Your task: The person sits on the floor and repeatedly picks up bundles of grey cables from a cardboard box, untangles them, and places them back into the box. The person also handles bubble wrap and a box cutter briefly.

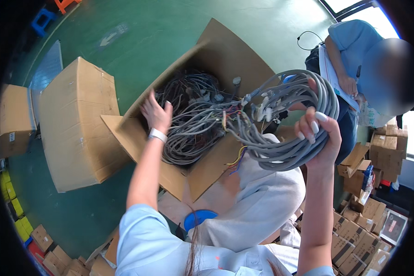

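Note:
My right hand (322, 138) grips a thick coil of grey cables (289, 155), held up to the right of an open cardboard box (241, 55). White connectors (264, 110) and loose coloured wires (240, 158) show on these cables. From the coil, strands run left towards a heap of similar grey cables (186, 138) inside the box. My left hand (157, 112) is at the box's left side, fingers apart, with nothing seen in it. Darker cables (193, 82) with pale connectors lie deeper in the box.
A large closed carton (79, 127) stands left of the open box, with another carton (15, 117) beyond it. At right a person (353, 51) holds a pen over a clipboard (334, 76). Stacked cartons (352, 238) fill the lower right. A blue stool (43, 21) stands far left.

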Available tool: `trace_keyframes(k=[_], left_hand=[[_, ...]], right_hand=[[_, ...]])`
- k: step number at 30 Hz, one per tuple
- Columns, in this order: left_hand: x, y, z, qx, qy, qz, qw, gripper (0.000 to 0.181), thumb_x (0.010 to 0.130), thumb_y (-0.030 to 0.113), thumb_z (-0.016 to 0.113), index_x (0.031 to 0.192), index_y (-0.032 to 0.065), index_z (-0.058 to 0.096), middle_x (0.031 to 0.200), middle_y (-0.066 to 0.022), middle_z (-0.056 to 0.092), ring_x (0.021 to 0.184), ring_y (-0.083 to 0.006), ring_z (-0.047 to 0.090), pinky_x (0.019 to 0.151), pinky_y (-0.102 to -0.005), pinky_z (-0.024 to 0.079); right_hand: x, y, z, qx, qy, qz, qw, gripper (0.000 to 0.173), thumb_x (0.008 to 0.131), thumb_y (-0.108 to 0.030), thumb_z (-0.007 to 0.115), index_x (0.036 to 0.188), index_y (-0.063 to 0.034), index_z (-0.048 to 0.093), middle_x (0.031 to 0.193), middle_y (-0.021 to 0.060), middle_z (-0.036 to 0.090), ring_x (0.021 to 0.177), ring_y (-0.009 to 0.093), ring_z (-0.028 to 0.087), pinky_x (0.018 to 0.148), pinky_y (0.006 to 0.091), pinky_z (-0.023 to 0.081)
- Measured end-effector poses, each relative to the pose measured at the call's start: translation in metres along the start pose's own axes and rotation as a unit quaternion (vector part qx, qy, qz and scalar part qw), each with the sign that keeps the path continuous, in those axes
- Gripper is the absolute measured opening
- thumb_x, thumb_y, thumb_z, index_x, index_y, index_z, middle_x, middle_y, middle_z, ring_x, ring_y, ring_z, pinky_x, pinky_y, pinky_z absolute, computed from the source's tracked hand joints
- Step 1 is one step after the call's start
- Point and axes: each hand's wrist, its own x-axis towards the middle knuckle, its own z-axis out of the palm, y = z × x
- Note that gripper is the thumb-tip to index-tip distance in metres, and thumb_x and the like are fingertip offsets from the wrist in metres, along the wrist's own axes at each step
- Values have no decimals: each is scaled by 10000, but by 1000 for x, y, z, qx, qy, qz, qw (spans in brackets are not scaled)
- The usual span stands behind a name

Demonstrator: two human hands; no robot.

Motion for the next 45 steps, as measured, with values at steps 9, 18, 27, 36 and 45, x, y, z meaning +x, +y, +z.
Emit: trace_keyframes(k=[9,18,27,36,45], left_hand=[[136,-155,-41,-285,-46,-67,955,467,911,412,409,1223,66,439,1039,-98,534,958,-209,507,872,-322,387],[100,-125,-12,-173,-149,-71,971,632,835,434,532,1265,2,365,1251,-217,412,1156,-315,409,961,-376,340],[-18,1,90,89,-361,116,921,1069,582,648,637,1402,218,101,1444,-138,136,1329,-344,97,984,-633,138],[-27,2,115,158,-348,57,922,851,647,234,712,1360,211,247,1237,-127,357,1031,-361,445,731,-422,494],[-94,-21,166,312,-494,-24,811,721,791,281,573,1385,194,173,1362,-153,269,1138,-338,428,860,-485,429]], right_hand=[[44,69,92,-402,-14,36,915,349,712,-177,638,931,65,516,683,95,590,579,175,581,566,269,482],[8,212,49,-607,-281,123,733,701,747,-259,640,1307,-10,301,1285,257,378,1181,354,400,992,370,330],[-21,36,-26,-610,-71,113,781,454,777,-86,572,1217,-48,466,1133,126,564,1062,242,533,921,340,395],[-44,42,-46,-553,-16,99,827,408,782,-127,574,1172,-41,493,1061,133,577,1008,251,547,874,342,418],[-59,21,-50,-515,103,-25,851,358,769,-62,550,1126,-38,536,1051,120,587,986,232,559,858,314,419]])
